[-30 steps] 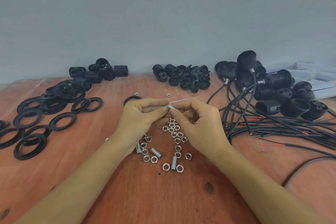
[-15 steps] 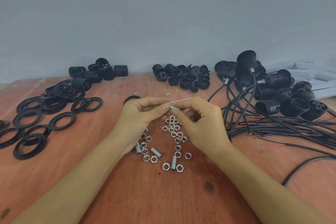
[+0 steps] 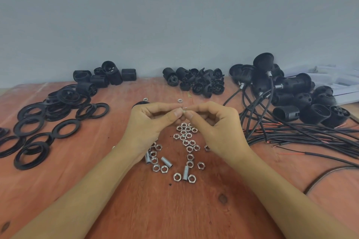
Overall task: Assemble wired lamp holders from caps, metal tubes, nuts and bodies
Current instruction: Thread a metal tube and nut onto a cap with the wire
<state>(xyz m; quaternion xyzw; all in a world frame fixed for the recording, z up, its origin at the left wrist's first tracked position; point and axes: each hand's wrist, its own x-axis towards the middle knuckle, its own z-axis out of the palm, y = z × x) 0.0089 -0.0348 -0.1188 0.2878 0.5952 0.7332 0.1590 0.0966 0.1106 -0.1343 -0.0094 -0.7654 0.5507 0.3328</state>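
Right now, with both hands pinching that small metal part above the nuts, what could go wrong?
1. The small metal part is held only by a fingertip grip of the left hand and right hand; a slip would likely drop it among the loose nuts below.
2. The metal tubes lie loose among the nuts; a nudge might roll them.

bare table [image 3: 174, 211] wood in front, nuts [image 3: 186, 137] scattered mid-table, rings [image 3: 37, 129] crowding left, cables [image 3: 295, 135] sprawled right, caps [image 3: 196, 82] along back

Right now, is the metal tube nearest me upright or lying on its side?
Lying on its side: the metal tube shows its whole length on the table, between two nuts.
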